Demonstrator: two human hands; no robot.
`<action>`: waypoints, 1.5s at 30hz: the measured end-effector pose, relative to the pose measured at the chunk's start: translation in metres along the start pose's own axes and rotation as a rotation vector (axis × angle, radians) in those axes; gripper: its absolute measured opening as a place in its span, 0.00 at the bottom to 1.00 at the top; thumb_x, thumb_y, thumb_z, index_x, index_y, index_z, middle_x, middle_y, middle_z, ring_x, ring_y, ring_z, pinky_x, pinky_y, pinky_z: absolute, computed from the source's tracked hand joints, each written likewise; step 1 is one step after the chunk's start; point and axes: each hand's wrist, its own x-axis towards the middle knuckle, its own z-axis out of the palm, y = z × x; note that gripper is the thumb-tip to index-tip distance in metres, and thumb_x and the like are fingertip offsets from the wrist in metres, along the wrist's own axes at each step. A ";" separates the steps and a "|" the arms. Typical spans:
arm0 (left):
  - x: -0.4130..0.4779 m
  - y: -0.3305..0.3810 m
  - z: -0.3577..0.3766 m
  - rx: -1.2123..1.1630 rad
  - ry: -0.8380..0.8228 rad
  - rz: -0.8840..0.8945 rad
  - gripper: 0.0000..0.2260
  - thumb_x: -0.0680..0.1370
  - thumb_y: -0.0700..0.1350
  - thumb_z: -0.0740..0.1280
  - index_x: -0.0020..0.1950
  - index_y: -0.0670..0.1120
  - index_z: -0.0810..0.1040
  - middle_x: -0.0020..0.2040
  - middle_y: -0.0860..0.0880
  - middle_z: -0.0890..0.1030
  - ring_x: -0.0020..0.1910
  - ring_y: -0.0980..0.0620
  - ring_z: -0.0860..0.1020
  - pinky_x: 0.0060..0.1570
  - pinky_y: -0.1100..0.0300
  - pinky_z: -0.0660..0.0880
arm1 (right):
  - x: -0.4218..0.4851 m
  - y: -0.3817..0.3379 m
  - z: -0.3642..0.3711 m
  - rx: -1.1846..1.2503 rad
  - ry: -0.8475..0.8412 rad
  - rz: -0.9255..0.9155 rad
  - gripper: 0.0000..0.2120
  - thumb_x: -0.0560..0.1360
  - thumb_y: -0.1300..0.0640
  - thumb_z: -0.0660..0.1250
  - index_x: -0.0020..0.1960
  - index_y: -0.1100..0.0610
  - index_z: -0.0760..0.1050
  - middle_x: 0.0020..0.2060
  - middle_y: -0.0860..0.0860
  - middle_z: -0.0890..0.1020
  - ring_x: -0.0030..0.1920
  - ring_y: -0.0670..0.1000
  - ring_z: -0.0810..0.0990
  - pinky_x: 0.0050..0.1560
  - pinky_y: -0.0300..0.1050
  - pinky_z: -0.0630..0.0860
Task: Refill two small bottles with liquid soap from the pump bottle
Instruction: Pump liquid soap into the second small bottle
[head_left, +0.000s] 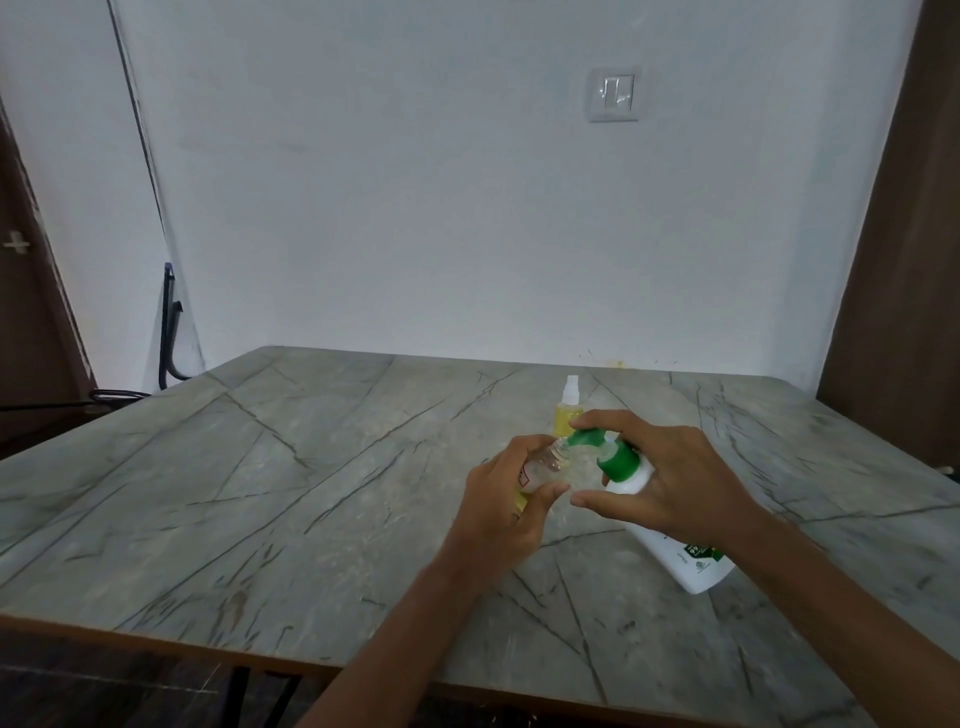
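Head-worn view, angled down, table (260, 493) close

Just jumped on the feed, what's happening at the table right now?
The left hand holds a small clear bottle tilted toward the green nozzle of the white pump bottle, which the right hand grips with a finger on the pump head. The nozzle sits at the bottle's mouth. A second small bottle, capped and holding yellow liquid, stands on the table behind them.

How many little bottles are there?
2. The left hand holds one clear bottle at the pump bottle's green nozzle. The yellow bottle, white-capped, stands on the table just behind the right hand. None seems hidden.
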 end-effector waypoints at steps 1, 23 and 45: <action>0.000 0.000 0.000 -0.005 0.002 0.000 0.19 0.76 0.52 0.66 0.61 0.42 0.74 0.52 0.55 0.79 0.47 0.60 0.78 0.46 0.70 0.75 | 0.000 0.000 0.000 0.004 -0.004 0.002 0.31 0.66 0.30 0.70 0.66 0.38 0.67 0.42 0.26 0.74 0.39 0.36 0.78 0.38 0.27 0.72; 0.000 -0.001 0.001 -0.032 -0.017 0.040 0.17 0.75 0.49 0.70 0.61 0.43 0.75 0.52 0.50 0.81 0.47 0.58 0.79 0.45 0.65 0.77 | 0.001 0.006 0.002 0.165 0.077 -0.026 0.25 0.64 0.37 0.76 0.56 0.47 0.75 0.40 0.34 0.81 0.35 0.38 0.80 0.36 0.28 0.73; 0.002 -0.005 0.000 -0.012 0.071 0.018 0.20 0.74 0.51 0.70 0.61 0.40 0.78 0.53 0.54 0.80 0.50 0.65 0.78 0.48 0.72 0.74 | -0.001 0.000 0.001 0.091 0.054 -0.012 0.28 0.65 0.39 0.77 0.62 0.42 0.73 0.38 0.29 0.78 0.37 0.37 0.80 0.36 0.25 0.70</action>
